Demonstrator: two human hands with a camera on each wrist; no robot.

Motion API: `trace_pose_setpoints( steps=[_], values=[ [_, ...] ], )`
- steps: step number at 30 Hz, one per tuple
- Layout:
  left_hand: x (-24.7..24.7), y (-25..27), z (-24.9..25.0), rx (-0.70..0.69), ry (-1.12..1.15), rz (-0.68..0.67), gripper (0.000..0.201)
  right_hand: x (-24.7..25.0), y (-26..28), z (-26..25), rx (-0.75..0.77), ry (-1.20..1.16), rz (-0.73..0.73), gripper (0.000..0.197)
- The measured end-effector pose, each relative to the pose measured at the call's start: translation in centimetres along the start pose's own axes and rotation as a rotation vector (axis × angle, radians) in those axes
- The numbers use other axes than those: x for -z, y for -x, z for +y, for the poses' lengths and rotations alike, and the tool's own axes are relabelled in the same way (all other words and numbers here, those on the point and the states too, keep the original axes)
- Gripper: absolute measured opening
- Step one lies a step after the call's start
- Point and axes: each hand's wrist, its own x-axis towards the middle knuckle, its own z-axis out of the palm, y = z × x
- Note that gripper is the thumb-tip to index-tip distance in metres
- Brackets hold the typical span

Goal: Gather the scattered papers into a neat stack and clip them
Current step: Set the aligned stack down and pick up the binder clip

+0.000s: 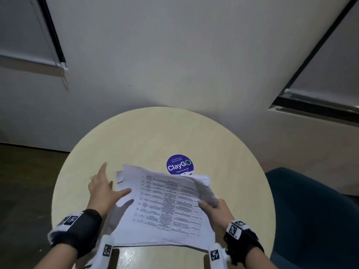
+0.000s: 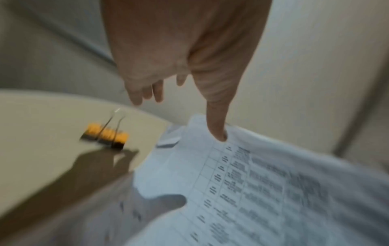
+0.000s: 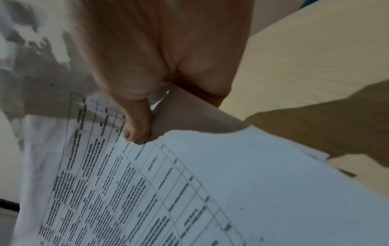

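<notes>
A loose stack of white printed papers (image 1: 167, 206) lies on the round pale table (image 1: 155, 136), top sheet showing a table of text. My right hand (image 1: 210, 205) pinches the stack's right edge, which curls up off the table; in the right wrist view the thumb (image 3: 136, 133) presses on top of the papers (image 3: 189, 191). My left hand (image 1: 110, 184) hovers at the stack's left edge with fingers spread and the thumb touching the top sheet (image 2: 252, 191). An orange and black binder clip (image 2: 105, 136) lies on the table left of the papers, under that hand.
A round purple sticker (image 1: 179, 164) is on the table just beyond the papers. A dark blue chair (image 1: 310, 210) stands close on the right. A wall runs behind the table, and dark floor (image 1: 29, 181) shows on the left.
</notes>
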Motion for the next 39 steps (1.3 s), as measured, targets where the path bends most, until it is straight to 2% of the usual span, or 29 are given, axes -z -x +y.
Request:
trace_pose_setpoints(
  steps=[2, 4, 5, 7, 8, 9, 11, 13, 17, 21, 24, 26, 28, 30, 32, 36, 38, 39],
  values=[
    [-0.6, 0.3, -1.1, 0.239, 0.314, -0.182, 0.122, 0.2, 0.4, 0.2, -0.007, -0.044, 0.037, 0.008],
    [-1.4, 1.0, -1.1, 0.318, 0.443, -0.288, 0.12, 0.6, 0.7, -0.4, 0.011, -0.073, 0.043, 0.005],
    [-1.8, 1.1, -1.1, 0.294, 0.465, -0.289, 0.107, 0.8, 0.9, -0.8, 0.035, -0.049, 0.037, 0.005],
    [-1.8, 1.4, 0.3, 0.227, 0.513, -0.23, 0.049, 1.4, 1.1, -1.4, 0.071, -0.005, 0.036, 0.009],
    [-1.5, 1.4, 0.9, 0.169, 0.545, -0.23, 0.028, 1.9, 1.2, -1.4, 0.083, -0.034, 0.019, 0.014],
    [-1.0, 1.1, 1.2, 0.105, 0.545, -0.235, 0.021, 2.2, 1.5, -1.6, 0.076, -0.079, 0.012, 0.02],
    [-0.3, 0.2, 1.1, -0.01, 0.508, -0.238, 0.027, 2.4, 2.2, -2.4, 0.085, -0.147, 0.005, 0.022],
    [0.2, -0.4, 1.0, -0.047, 0.506, -0.217, 0.03, 2.9, 2.4, -3.0, 0.14, -0.124, 0.055, 0.02],
    [-0.4, 0.0, 0.4, -0.052, 0.562, -0.264, 0.033, 4.0, 1.6, -3.4, 0.173, 0.027, 0.083, 0.031],
    [-2.0, 0.9, -0.7, -0.029, 0.514, -0.317, 0.026, 3.7, 2.3, -4.9, 0.205, 0.105, -0.027, 0.051],
    [-2.0, 0.8, -0.7, -0.051, 0.512, -0.295, 0.037, 4.7, 1.7, -5.1, 0.286, 0.209, -0.08, 0.028],
    [-1.8, 0.6, -0.4, -0.096, 0.526, -0.286, 0.044, 5.0, 0.9, -4.7, 0.265, 0.183, -0.052, 0.024],
    [-2.0, 0.6, 0.4, -0.093, 0.552, -0.279, 0.036, 4.3, 1.0, -5.3, 0.268, 0.181, 0.012, 0.022],
    [-2.3, 0.6, 1.4, -0.076, 0.565, -0.266, 0.025, 3.4, 0.7, -5.3, 0.185, 0.0, 0.072, 0.025],
    [-2.6, 0.1, 1.4, -0.071, 0.549, -0.26, 0.024, 2.9, 0.1, -5.3, 0.055, -0.138, 0.091, 0.034],
    [-2.4, 0.1, 1.5, -0.081, 0.538, -0.239, 0.029, 3.6, -0.5, -6.5, 0.099, 0.021, 0.159, 0.085],
    [-2.4, 0.5, 1.8, -0.107, 0.558, -0.238, 0.029, 3.6, -0.5, -8.0, 0.238, 0.202, 0.256, 0.106],
    [-2.5, 0.6, 1.9, -0.123, 0.562, -0.233, 0.029, 3.4, -0.5, -8.9, 0.351, 0.381, 0.309, 0.112]
  ],
)
